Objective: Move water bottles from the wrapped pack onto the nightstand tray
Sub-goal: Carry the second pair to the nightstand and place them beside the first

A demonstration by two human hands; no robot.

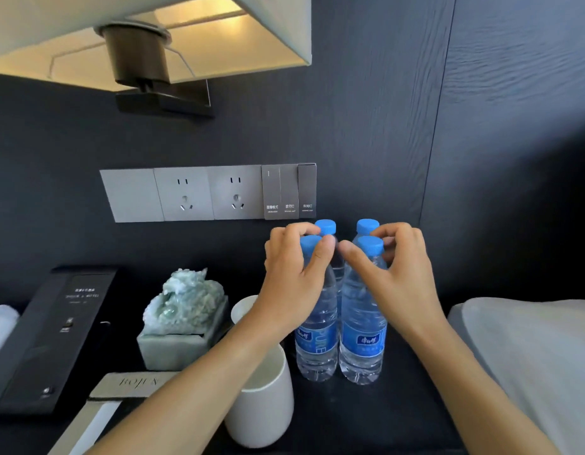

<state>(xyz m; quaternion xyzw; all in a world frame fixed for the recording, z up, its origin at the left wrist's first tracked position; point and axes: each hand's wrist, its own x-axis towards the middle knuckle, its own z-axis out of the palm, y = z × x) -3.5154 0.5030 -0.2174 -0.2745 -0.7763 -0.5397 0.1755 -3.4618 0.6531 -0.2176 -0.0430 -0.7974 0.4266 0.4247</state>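
Several clear water bottles with blue caps and blue labels stand upright in a tight cluster on the dark nightstand top (405,408). My left hand (296,277) curls around the neck of the front left bottle (317,349), thumb in front, fingers behind its cap. In the same way, my right hand (394,274) closes around the neck of the front right bottle (361,349). Two more blue caps (327,226) (366,224) show behind my fingers. No wrapped pack is in view, and I cannot make out a tray's edge on the dark surface.
A white cup (264,405) stands under my left forearm, and another cup (243,310) is behind it. A pale green carved stone (186,300) and a black panel (55,333) lie further left. Wall sockets (186,193) and a lamp (146,37) are above; a pillow (530,349) is at right.
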